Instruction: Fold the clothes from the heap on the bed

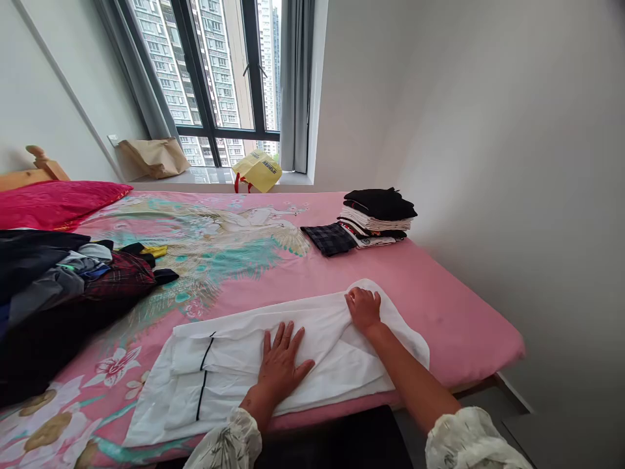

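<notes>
A long white garment (312, 332) lies folded lengthwise along the near edge of the bed. Two thin black trim lines cross its left part; its exact kind does not show clearly. My left hand (282, 365) rests flat on the middle of the cloth with the fingers spread. Toward the garment's right end, my right hand (364, 309) has its fingers curled and pinches the fabric near the far edge. Small creases run through the cloth between my hands.
A neat stack of folded clothes (378, 218) and a folded dark checked piece (329, 239) lie at the far right. At the left is a loose clothes heap (73, 286) near a red pillow (58, 202). Bags, one paper (153, 157), one yellow (258, 170), sit on the windowsill.
</notes>
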Tool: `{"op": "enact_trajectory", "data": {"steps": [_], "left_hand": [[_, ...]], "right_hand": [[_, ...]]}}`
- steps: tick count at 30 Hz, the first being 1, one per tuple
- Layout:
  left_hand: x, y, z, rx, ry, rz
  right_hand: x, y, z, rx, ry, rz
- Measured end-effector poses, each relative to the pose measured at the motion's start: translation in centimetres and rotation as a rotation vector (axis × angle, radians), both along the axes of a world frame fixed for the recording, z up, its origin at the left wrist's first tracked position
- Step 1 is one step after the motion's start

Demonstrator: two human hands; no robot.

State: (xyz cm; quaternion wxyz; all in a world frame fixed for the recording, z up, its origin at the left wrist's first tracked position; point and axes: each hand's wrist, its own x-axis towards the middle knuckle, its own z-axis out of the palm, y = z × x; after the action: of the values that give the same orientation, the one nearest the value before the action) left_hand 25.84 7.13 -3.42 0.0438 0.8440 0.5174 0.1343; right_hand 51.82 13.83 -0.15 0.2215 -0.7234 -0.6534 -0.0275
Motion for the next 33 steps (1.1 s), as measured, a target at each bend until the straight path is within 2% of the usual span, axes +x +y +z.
{"op": "enact_trajectory", "data": {"steps": [2,5,8,10,12,13,16,18,20,23,26,29,33], "left_hand": [[0.1,0.2,0.9,-0.064,-0.007,0.006],[-0.9,1.2,2.6,-0.146,-0.013,0.006],[-3.9,2.5,3.5,-0.109,0.045,0.064],[-6.5,3.0,3.2,-0.114,0.112,0.178],[-8.9,3.2,2.3,-0.154,0.161,0.284],[-9.9,3.2,1.7,-0.168,0.173,0.309],[-11.2,3.3,0.9,-0.166,0.177,0.292],[-11.4,3.7,1.3,-0.156,0.171,0.294],[-11.6,4.6,2.3,-0.13,0.168,0.328],[-12.5,6.4,3.9,-0.101,0.186,0.38],[-13.9,7.8,4.9,-0.147,0.215,0.348],[-15.2,8.5,5.4,-0.186,0.207,0.299],[-16.5,8.7,5.2,-0.138,0.181,0.328]], "right_hand": [[-2.6,-1.0,1.4,0.045,0.021,0.059],[-7.5,-3.0,2.9,0.06,0.076,0.306],[-11.4,-4.8,2.4,-0.028,0.103,0.467],[-12.4,-5.3,1.1,-0.163,0.057,0.546],[-11.9,-5.3,-0.4,-0.274,0.0,0.576],[-11.1,-5.1,-1.0,-0.29,-0.021,0.543],[-7.4,-3.9,-1.7,-0.189,-0.032,0.284],[-4.5,-2.9,-1.2,-0.127,-0.026,0.123],[-2.0,-1.8,-0.4,-0.124,-0.033,0.059],[0.3,-0.3,0.4,-0.165,-0.065,0.097],[1.3,0.9,0.6,-0.19,-0.076,0.197],[1.4,1.9,0.4,-0.191,-0.053,0.261],[1.2,3.0,-0.3,-0.143,-0.031,0.266]]}}
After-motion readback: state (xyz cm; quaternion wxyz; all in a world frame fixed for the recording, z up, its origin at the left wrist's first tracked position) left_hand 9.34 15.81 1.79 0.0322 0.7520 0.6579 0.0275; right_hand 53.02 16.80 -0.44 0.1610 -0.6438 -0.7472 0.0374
